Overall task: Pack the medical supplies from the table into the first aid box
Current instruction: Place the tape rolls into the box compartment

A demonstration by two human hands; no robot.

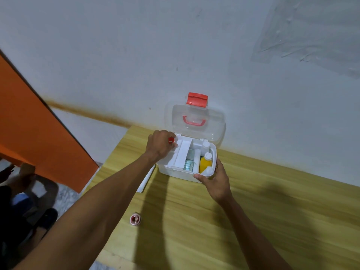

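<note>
Left hand (159, 145) fingers clamped on tape roll (171, 140) (red core), right hand (216, 180) gripping first aid box (175, 172)

No text, label, brand or number can be read anywhere. The yellow plastic bottle with a white cap (205, 163) shows no legible print.

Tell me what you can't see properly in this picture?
Head view only:
- Red-cored item: left hand covers most of it.
- Bottles beside the yellow bottle: labels too small.
- White flat thing: left arm hides most.
- First aid box corner: right hand covers it.
</note>
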